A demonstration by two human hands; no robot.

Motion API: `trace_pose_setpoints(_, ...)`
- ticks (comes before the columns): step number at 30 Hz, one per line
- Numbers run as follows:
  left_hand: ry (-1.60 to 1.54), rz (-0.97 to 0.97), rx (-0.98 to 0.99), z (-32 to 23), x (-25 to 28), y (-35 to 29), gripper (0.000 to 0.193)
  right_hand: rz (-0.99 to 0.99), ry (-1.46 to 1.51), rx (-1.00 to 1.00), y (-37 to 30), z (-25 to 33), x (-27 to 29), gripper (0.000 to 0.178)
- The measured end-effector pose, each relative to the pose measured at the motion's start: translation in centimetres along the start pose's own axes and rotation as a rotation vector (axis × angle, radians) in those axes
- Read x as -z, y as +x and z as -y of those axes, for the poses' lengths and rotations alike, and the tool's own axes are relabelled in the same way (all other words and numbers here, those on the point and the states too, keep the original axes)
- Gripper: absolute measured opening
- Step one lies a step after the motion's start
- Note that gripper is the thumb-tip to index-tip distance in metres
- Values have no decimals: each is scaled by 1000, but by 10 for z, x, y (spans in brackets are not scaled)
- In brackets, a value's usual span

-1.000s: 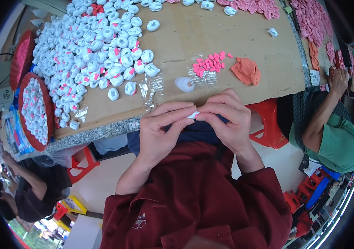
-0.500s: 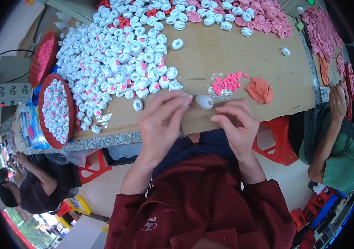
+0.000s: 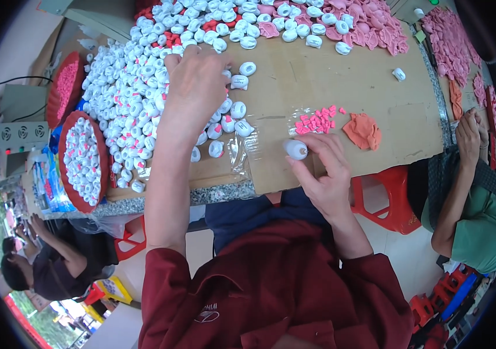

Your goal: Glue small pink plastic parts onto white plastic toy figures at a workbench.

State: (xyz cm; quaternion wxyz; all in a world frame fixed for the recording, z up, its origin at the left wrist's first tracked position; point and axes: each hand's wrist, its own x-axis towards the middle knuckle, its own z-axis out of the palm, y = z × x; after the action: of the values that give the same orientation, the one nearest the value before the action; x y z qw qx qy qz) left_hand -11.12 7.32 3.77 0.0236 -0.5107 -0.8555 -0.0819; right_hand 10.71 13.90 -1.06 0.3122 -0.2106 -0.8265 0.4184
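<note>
My left hand point(image 3: 197, 87) reaches over a big pile of small white rounded, hollow pieces point(image 3: 137, 107), many with a pink bow-like part on them. Its fingers point down among the pieces at the far side, and the fingertips are partly hidden, so a grip cannot be made out. My right hand point(image 3: 326, 177) has thumb and forefinger closed around a small translucent white bottle point(image 3: 295, 149) with a brownish tip, at the near part of the cardboard. Just beyond it lies a cluster of small bright pink pieces point(image 3: 316, 121). An orange crumpled cloth point(image 3: 364, 131) lies to their right.
Red bowls stand at left, one point(image 3: 101, 157) with white pieces, one point(image 3: 54, 96) with pink bits. Pink soft pieces point(image 3: 370, 26) are heaped at the far right. One white piece point(image 3: 398, 74) lies alone on the cardboard point(image 3: 341, 75). Co-workers sit on both sides, one in a green shirt point(image 3: 480, 238).
My left hand has moved from beside the bottle to the far side of the pile. My right fingers have closed on the bottle. A white piece with pink now lies at the pile's near edge.
</note>
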Motion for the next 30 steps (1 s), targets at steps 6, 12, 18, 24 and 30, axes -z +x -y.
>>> trace_pose_setpoints(6, -33, -37, -32, 3, -15, -4, 21, -6, 215, -55, -7, 3, 4, 30)
trace_pose_setpoints(12, -680, -270, 91, -18, 11, -29, 18, -21, 192, -95, -11, 5, 27, 29)
trace_pose_setpoints(18, -2149, -32, 453, -46, -19, -102, 27, 52, 241, -76, -12, 15, 34, 36)
trace_pose_setpoints(24, -2252, -24, 542, -55, -34, -119, 23, 74, 260, -72, -13, 18, 35, 32)
trace_pose_setpoints(30, -2194, -41, 534, -55, -40, -123, 24, 112, 283, -165, -14, 20, 35, 29)
